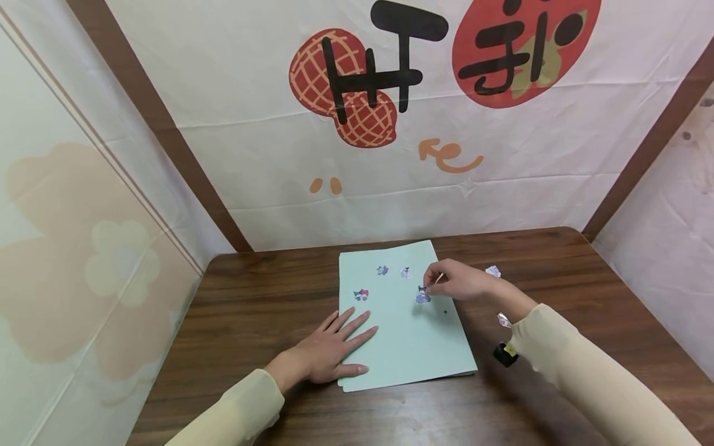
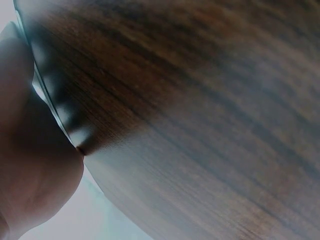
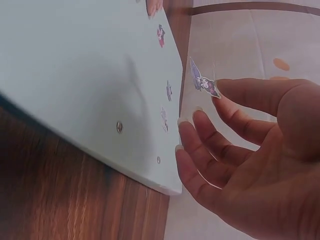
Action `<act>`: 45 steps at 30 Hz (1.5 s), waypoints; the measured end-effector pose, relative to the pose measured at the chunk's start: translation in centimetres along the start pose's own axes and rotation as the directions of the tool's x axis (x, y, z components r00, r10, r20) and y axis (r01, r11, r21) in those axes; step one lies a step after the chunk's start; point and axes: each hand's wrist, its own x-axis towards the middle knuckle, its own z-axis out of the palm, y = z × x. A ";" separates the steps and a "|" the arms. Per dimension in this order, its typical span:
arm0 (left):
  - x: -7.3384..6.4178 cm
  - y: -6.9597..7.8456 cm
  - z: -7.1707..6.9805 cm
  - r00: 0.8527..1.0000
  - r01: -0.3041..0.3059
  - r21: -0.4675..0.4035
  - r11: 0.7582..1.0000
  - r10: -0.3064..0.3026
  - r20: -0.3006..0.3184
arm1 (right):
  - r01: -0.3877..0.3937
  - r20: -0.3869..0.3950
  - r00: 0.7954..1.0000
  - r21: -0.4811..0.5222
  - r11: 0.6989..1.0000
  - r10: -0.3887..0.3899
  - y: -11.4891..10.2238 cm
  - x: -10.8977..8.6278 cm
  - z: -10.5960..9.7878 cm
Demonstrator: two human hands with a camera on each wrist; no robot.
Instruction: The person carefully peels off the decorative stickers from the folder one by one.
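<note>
Head view: I see left hand (image 1: 329,353) spread flat on paper's (image 1: 407,347) lower left, right hand (image 1: 458,280) pinching a sticker (image 1: 422,298) above paper's right side. Right wrist gives me two dots (image 3: 119,127) on paper; head shows one.

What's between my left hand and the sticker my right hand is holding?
Only bare pale green sheet between your left hand and the pinched sticker, as the head view shows.

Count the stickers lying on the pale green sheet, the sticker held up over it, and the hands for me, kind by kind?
Stickers lying on the pale green sheet: 3
Held-up sticker: 1
Left hand and right hand: 2
Total: 6
</note>
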 end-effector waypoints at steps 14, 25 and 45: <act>0.0 0.3 -0.6 1.000 0.002 -0.023 1.000 -0.001 0.015 | 0.016 -0.046 0.999 0.007 1.000 -0.016 0.6 -4.0 -1.0; 0.1 0.0 -0.4 1.000 -0.013 0.018 1.000 0.013 -0.008 | 0.027 -0.037 0.999 0.033 0.999 -0.026 1.2 -7.1 -1.5; 0.3 0.3 -0.2 1.000 0.017 0.026 1.000 -0.017 0.010 | -0.028 -0.043 0.999 0.060 0.998 0.031 3.5 -11.2 0.2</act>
